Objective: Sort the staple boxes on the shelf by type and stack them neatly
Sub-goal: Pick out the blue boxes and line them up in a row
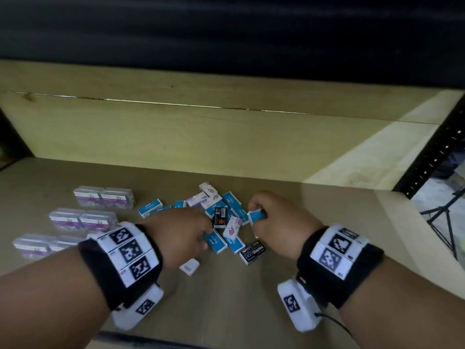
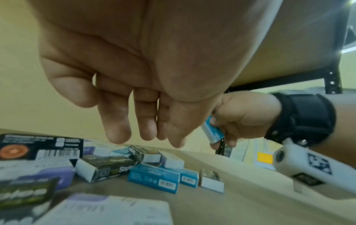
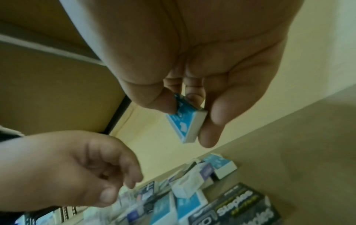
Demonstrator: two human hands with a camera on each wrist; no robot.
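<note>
A loose pile of small staple boxes lies mid-shelf: blue ones (image 1: pixel 216 241), purple-and-white ones (image 1: pixel 232 229) and black ones (image 1: pixel 253 251). My right hand (image 1: pixel 255 214) holds one blue box (image 1: pixel 256 217) just above the pile's right side, pinched between thumb and fingers (image 3: pixel 210 134); the same blue box (image 3: pixel 185 121) shows edge-on in the right wrist view. My left hand (image 1: pixel 205 238) hovers over the pile's left side, its fingers (image 2: pixel 142 130) hanging relaxed and holding nothing. A white box (image 1: pixel 189 267) lies alone below the left hand.
Clear plastic staple cases (image 1: pixel 103 197) sit in paired rows at the left of the brown shelf (image 1: pixel 251 311). A pale wooden back wall (image 1: pixel 201 137) closes the rear. At the right stands a black perforated upright (image 1: pixel 437 152), with a tripod (image 1: pixel 442 217) beyond it.
</note>
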